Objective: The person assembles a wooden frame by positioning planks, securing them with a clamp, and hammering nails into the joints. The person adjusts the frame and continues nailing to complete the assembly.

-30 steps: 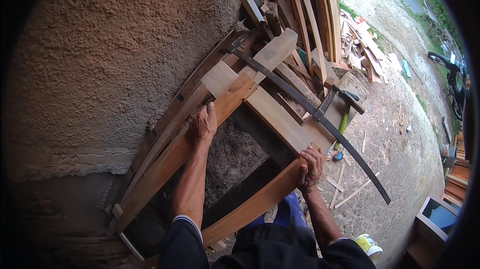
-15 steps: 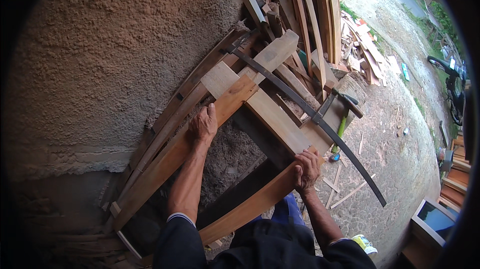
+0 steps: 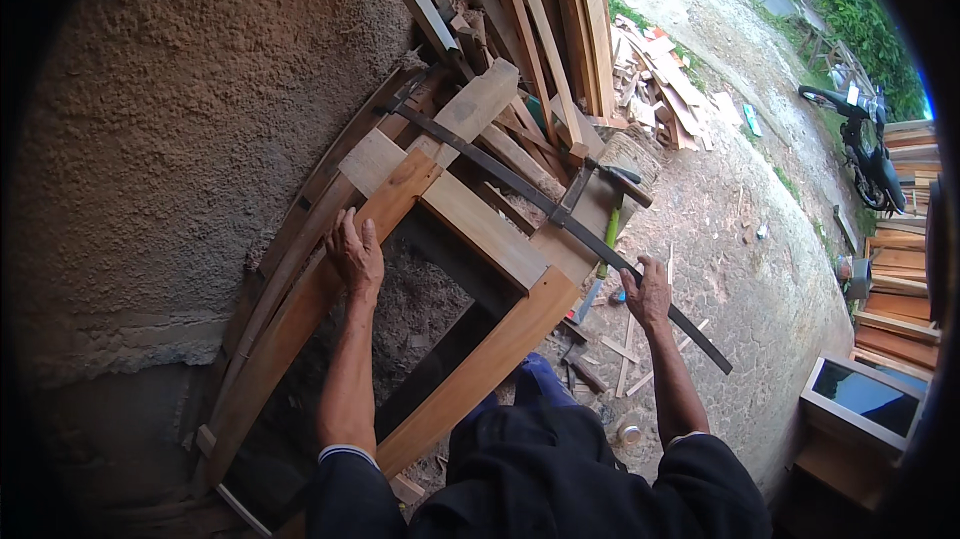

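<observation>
A wooden frame with dark inner edges lies tilted before me, its corner joints toward the far side. My left hand rests on its left rail, fingers loosely spread and thumb apart. A long dark metal bar clamp lies diagonally across the far end, above the cross rail. My right hand is closed around the bar's near right part, off the frame. The clamp's sliding arm and handle sit midway along the bar. The right rail runs down toward my body.
A rough wall rises on the left. Long boards lean at the back beside a scrap-wood heap. A green-handled saw, a hammer and wood strips lie on the ground. A motorcycle stands far right.
My right hand has let go of the frame's right corner and moved right onto the clamp bar. My left hand's fingers have loosened on the left rail. The whole view has shifted.
</observation>
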